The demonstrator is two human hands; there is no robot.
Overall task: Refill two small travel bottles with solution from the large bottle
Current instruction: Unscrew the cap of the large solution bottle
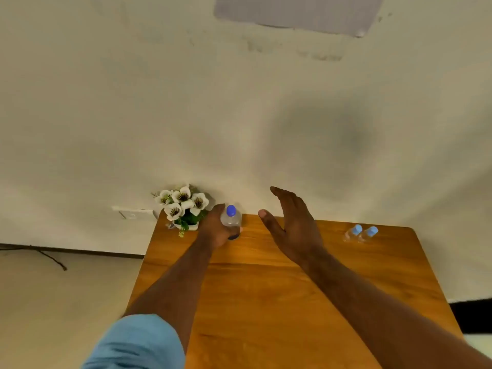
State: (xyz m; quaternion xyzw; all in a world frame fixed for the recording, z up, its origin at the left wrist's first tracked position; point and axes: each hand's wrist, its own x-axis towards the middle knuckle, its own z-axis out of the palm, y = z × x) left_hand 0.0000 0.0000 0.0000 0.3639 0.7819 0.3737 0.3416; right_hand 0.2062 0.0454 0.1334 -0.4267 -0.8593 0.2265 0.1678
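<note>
The large clear bottle [232,221] with a dark blue cap stands upright near the far edge of the wooden table [266,288]. My left hand [214,230] grips its body from the left side, fingers wrapped round it. My right hand [291,226] hovers to the right of the bottle, apart from it, fingers straight and thumb spread, holding nothing. Two small clear travel bottles [360,233] with light blue caps stand side by side, capped, at the far right of the table.
A small white pot of white artificial flowers [183,206] stands at the table's far left corner, just left of my left hand. The wall rises directly behind the table. A wall socket [131,212] sits to the left of the flowers.
</note>
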